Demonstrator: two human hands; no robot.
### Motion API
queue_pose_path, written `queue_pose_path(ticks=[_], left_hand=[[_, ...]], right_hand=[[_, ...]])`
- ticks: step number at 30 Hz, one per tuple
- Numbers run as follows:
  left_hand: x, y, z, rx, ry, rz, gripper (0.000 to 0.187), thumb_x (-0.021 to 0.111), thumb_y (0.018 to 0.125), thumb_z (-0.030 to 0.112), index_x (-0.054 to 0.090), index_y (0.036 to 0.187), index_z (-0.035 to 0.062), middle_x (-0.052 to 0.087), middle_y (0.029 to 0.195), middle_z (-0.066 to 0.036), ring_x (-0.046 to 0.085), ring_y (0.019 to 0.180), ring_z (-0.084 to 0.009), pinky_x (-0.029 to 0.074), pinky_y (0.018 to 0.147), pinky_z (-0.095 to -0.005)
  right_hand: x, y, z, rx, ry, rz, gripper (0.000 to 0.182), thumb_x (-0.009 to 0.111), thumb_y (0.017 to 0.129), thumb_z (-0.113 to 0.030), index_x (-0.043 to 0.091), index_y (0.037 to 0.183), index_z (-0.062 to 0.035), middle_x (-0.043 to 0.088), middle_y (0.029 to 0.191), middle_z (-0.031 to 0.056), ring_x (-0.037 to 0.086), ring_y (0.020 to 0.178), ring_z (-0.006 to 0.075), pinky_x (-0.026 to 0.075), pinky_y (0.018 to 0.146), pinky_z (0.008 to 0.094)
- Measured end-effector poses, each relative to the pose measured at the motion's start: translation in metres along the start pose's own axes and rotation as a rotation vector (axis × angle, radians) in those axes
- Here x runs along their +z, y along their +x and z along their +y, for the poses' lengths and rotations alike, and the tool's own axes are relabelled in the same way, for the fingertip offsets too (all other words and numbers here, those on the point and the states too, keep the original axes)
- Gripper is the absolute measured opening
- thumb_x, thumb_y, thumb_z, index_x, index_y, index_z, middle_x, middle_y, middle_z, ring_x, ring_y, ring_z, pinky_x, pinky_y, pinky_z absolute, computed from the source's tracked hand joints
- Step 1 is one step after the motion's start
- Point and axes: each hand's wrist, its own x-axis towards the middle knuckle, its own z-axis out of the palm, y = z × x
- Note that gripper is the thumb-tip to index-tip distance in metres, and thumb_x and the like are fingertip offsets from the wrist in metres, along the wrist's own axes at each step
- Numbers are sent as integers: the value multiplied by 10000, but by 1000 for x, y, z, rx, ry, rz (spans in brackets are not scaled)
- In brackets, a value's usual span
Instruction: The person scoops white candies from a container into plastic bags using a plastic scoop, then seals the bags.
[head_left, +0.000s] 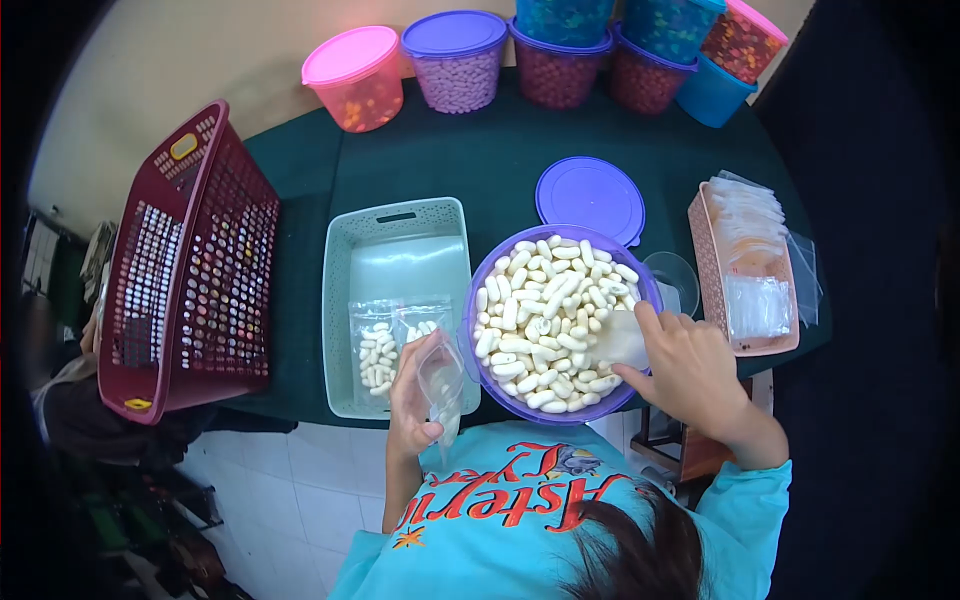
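Note:
A purple tub (468,345) full of white, capsule-shaped pieces (550,310) stands in front of me. My right hand (690,370) grips a pale, translucent scoop (622,340) at the tub's right side, its far end among the pieces. Left of the tub, my left hand (408,405) holds a clear plastic bag (441,385) upright with its mouth open; a few pieces seem to lie low in it. Beside that hand, a pale green basket (345,250) holds filled clear bags (378,345) of the same white pieces.
A maroon basket (225,260) stands at the left. Behind the tub lies a purple lid (590,200). A pink basket (708,260) of clear bags (750,225) is at the right, near a clear round dish (672,278). Several lidded tubs (457,75) line the back.

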Motion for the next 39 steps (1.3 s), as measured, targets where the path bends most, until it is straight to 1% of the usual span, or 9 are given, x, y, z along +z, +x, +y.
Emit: queue_pose_path(ticks=[5, 8, 14, 18, 20, 23, 30, 37, 39], left_hand=[[15, -5, 0, 4, 30, 71, 1029, 578, 545, 679, 361, 1214, -72, 378, 1150, -141, 427, 1029, -226, 344, 877, -353], [21, -8, 0, 16, 42, 135, 1001, 566, 557, 662, 376, 1204, -78, 381, 1135, -158, 417, 1012, -234, 339, 867, -349], [34, -18, 3, 10, 44, 220, 992, 586, 555, 649, 378, 1205, -70, 376, 1154, -155, 417, 1021, -236, 332, 881, -354], [39, -25, 3, 16, 59, 239, 975, 600, 561, 630, 378, 1208, -65, 368, 1175, -157, 415, 1031, -241, 330, 884, -358], [41, -28, 3, 21, 65, 252, 975, 600, 561, 629, 377, 1210, -64, 367, 1177, -158, 413, 1035, -243, 330, 885, -359], [42, -30, 2, 36, 79, 260, 976, 597, 565, 630, 373, 1212, -64, 366, 1178, -160, 412, 1038, -243, 330, 884, -360], [41, -31, 0, 49, 65, 257, 986, 588, 564, 636, 365, 1216, -69, 368, 1168, -159, 415, 1020, -238, 329, 879, -356], [29, -22, 0, 35, 39, 173, 995, 583, 561, 642, 362, 1215, -75, 371, 1163, -165, 415, 1023, -241, 328, 880, -359], [23, -19, -3, 49, 48, 136, 1002, 579, 560, 650, 360, 1214, -78, 373, 1164, -172, 416, 1023, -242, 327, 882, -360]], right_hand=[[38, -1, 7, 30, 263, 241, 596, 681, 640, -338, 445, 1044, 31, 543, 700, 132, 560, 594, 271, 433, 506, 345], [51, 3, 9, -24, 283, 319, 612, 673, 638, -321, 442, 1077, 39, 528, 702, 109, 562, 600, 228, 442, 512, 324], [58, 13, 7, -86, 320, 305, 594, 697, 618, -313, 462, 1058, 8, 537, 777, 112, 529, 704, 247, 372, 690, 338], [39, 18, 9, -163, 247, 285, 565, 681, 638, -316, 469, 1051, 7, 518, 826, 128, 509, 763, 242, 338, 734, 326], [32, 28, 12, -260, 349, 402, 513, 625, 696, -358, 505, 1019, 22, 503, 872, 148, 486, 807, 249, 357, 705, 357], [35, 53, 5, -294, 647, 262, 489, 600, 719, -355, 510, 1005, 32, 499, 905, 160, 478, 861, 283, 382, 708, 396], [41, 82, -23, -295, 467, 150, 511, 619, 702, -320, 476, 1076, -2, 451, 1031, 193, 457, 976, 320, 389, 807, 399], [55, 92, -31, -222, 656, 180, 199, 571, 660, -148, 506, 805, -28, 461, 915, 137, 505, 827, 281, 430, 658, 365], [54, 91, -27, -231, 678, 154, 183, 561, 659, -134, 508, 798, -27, 469, 877, 130, 503, 821, 278, 425, 658, 367]])
